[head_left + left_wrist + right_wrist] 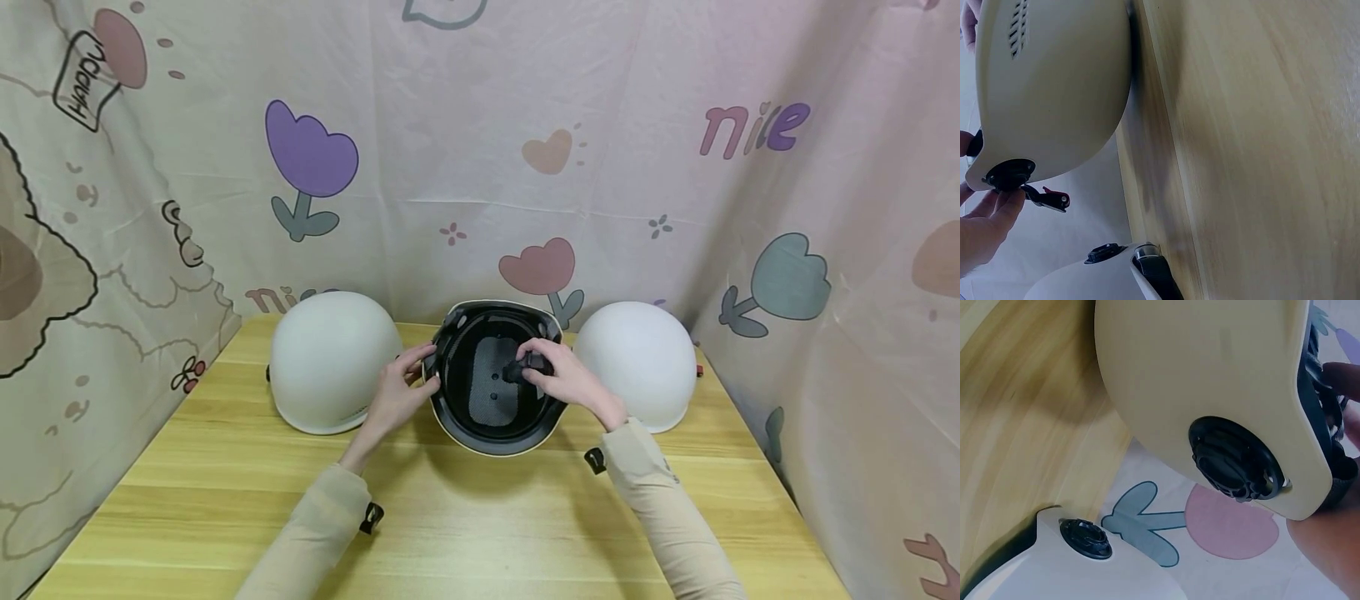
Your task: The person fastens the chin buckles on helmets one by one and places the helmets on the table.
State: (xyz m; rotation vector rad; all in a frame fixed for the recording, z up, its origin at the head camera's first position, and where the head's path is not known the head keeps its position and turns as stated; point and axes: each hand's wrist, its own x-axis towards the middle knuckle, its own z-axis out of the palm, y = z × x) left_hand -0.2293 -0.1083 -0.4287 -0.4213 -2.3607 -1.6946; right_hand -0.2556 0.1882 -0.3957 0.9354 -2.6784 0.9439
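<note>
An upturned helmet [457, 427] lies in the middle of the table, its black padded inside facing up and its shell cream-coloured. My left hand [396, 393] grips its left rim, thumb and fingers by the round black side pivot [1013, 174]. Near that hand a short black strap end with a buckle [1054, 200] dangles outside the shell. Over the right side of the opening, my right hand [566, 377] pinches a black strap [514, 372] with bent fingers. In the right wrist view the shell hides part of those fingers; another round pivot [1232, 457] shows on that side.
White helmets stand dome up on both sides, a left one [333, 362] and a right one [636, 367], close to the middle helmet. Behind the wooden table [480, 533] hangs a printed cloth [450, 125], which also runs along both sides.
</note>
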